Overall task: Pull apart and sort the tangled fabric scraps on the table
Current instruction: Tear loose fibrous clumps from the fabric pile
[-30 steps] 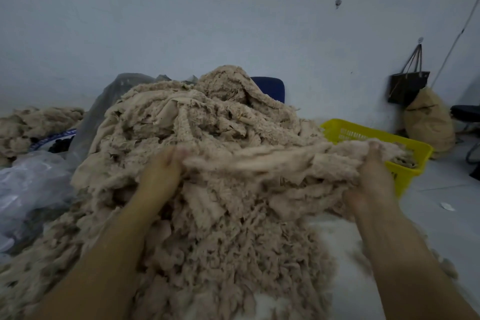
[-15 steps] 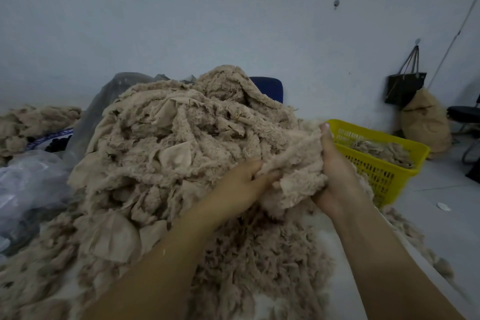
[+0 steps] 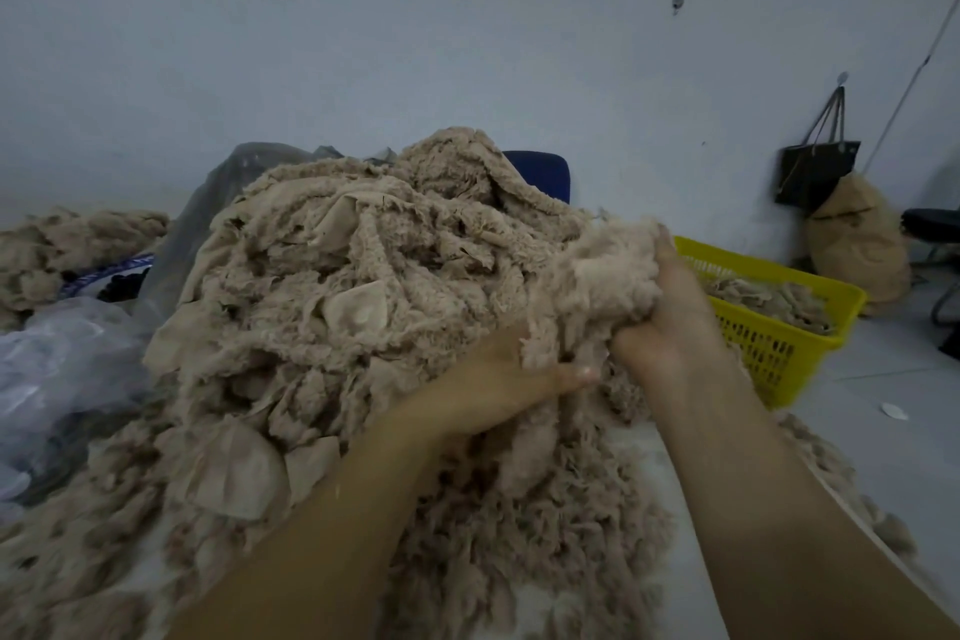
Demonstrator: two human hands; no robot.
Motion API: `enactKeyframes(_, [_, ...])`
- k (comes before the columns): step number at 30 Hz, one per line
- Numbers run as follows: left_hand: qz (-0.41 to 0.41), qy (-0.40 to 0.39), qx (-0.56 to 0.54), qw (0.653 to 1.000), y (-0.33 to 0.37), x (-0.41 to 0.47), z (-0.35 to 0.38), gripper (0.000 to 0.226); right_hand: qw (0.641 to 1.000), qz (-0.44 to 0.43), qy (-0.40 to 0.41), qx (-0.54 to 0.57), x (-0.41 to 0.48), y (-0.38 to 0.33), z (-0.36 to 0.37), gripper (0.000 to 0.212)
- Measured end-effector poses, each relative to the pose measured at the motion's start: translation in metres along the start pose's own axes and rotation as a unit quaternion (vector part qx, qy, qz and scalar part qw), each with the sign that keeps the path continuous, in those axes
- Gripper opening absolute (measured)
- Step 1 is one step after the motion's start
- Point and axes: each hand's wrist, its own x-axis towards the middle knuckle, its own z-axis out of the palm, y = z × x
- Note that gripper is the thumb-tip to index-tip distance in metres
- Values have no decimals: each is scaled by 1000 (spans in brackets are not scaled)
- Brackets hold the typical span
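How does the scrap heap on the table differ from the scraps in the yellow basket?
The heap is tall; the basket scraps form a low layer. The heap lies loose on the table; the basket scraps sit inside the yellow basket. Left hand and right hand grip the heap; nothing touches the basket scraps. Both are beige.

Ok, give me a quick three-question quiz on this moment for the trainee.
1. True or false: the yellow basket is empty.
2. What hangs on the wall at far right? A. a black bag B. a red coat C. a ladder
3. Fill in: the left hand and right hand both grip one ___ of fabric.
Key: 1 false; 2 A; 3 clump.
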Motion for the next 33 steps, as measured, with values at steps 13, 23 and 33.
enactKeyframes(13, [-40,188,-509,839,19,14,-38,43,864,22,-145,-481,-36,55,-29,33])
enactKeyframes(23, [-30,216,-393,893,11,3,-82,70,888,11,-79,-454,-38,25,-72,44])
enactKeyframes(33, [-102,-117,274,949,42,-4,-36,112,715,-92,-189,-666,-21,52,-52,67])
